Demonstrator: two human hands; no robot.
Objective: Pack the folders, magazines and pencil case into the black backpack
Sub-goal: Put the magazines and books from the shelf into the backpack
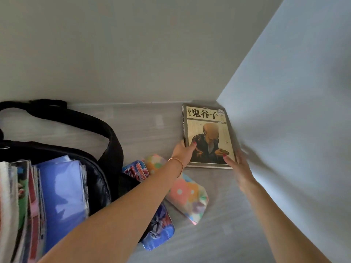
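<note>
A thick book (pixel 208 133) with a tan cover and black characters lies in the far right corner of the grey table. My left hand (pixel 183 151) grips its near left edge and my right hand (pixel 238 166) holds its near right edge. The black backpack (pixel 102 179) stands open at the left, with blue folders (pixel 62 192) and magazines (pixel 20 205) upright inside. Beside the backpack, under my left forearm, lie a blue printed pencil case (pixel 161 230) and a pastel flowered pouch (pixel 187 196).
White walls (pixel 284 130) meet at the corner just behind and to the right of the book. The backpack's strap (pixel 79 118) loops across the table (pixel 144 130) at the back left.
</note>
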